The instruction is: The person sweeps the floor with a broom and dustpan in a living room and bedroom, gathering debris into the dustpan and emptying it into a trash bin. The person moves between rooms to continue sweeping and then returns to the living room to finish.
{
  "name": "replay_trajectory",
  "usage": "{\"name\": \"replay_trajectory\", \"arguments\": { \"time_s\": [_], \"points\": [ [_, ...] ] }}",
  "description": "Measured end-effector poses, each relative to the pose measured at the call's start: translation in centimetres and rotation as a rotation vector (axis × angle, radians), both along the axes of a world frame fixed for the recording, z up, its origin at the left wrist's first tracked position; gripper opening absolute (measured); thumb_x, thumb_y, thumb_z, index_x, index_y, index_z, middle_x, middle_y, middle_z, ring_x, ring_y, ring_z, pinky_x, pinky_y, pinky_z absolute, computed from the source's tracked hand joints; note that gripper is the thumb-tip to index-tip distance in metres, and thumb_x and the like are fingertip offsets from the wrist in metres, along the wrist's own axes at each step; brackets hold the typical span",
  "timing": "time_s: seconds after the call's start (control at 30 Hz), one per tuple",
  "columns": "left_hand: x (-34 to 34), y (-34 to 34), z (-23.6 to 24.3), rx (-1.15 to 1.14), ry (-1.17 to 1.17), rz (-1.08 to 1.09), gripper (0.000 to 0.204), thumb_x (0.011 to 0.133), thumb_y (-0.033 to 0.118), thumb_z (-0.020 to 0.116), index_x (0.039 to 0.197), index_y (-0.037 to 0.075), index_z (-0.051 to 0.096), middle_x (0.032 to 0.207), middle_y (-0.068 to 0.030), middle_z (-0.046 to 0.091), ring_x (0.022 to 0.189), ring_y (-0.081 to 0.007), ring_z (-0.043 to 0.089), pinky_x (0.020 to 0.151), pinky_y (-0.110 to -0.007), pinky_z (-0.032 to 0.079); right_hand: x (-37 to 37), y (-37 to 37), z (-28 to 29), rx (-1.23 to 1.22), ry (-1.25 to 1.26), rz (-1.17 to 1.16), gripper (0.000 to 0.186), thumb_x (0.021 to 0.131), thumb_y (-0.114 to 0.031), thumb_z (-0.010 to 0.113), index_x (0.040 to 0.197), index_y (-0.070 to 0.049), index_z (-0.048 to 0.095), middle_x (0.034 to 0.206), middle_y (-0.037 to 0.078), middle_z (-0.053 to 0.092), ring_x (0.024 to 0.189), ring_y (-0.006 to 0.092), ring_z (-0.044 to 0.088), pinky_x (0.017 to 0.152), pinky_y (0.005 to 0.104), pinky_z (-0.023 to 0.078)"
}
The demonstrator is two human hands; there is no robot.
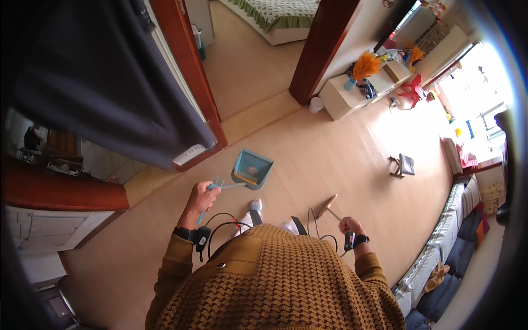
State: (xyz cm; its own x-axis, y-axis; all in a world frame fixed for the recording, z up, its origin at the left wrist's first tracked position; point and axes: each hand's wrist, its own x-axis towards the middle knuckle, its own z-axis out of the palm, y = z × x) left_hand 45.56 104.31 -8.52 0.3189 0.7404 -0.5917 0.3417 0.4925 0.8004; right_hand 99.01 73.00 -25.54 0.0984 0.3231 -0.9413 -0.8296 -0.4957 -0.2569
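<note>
My left hand is closed around the blue handle end of a long-handled dustpan. Its pale pole runs down to the blue pan, which rests on the floor ahead of my feet with some light debris visible inside. Out to the right, my right hand grips the pole of a broom. The broom's narrow tan head is down by the floor, apart from the dustpan. Black devices with cables are strapped at both wrists.
A dark curtain hangs at the left doorway. Ahead, a red-brown door frame opens toward a bed. A small stool stands on the floor at right, a sofa along the right side, and a white cabinet with a small bin beyond.
</note>
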Motion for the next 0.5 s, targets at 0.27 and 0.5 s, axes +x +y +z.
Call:
{"name": "replay_trajectory", "arguments": {
  "time_s": [0.27,0.5],
  "points": [
    [7.5,15.3,-0.8,-0.034,-0.033,0.067,0.02,0.09,0.021,0.063,0.08,0.006,0.055,0.059,0.0017,0.047,0.042,-0.0061,0.041,0.037,-0.025,0.031,5.3,25.1,-1.8,0.088,-0.013,0.081,0.016,0.083,0.005,0.054,0.07,-0.002,0.048,0.062,0.007,0.045,0.054,0.015,0.048,0.048,0.0235,0.042],
    [14.7,26.7,0.3,-0.001,0.04,0.206,0.025,0.092,0.022,0.065,0.102,-0.001,0.061,0.06,0.0001,0.049,0.044,-0.006,0.041,0.039,-0.026,0.032,12.7,46.3,-4.0,0.61,-0.072,0.578,0.005,0.085,0.008,0.055,0.086,0.003,0.055,0.064,0.006,0.05,0.058,0.012,0.054,0.051,0.0233,0.044]
  ]
}}
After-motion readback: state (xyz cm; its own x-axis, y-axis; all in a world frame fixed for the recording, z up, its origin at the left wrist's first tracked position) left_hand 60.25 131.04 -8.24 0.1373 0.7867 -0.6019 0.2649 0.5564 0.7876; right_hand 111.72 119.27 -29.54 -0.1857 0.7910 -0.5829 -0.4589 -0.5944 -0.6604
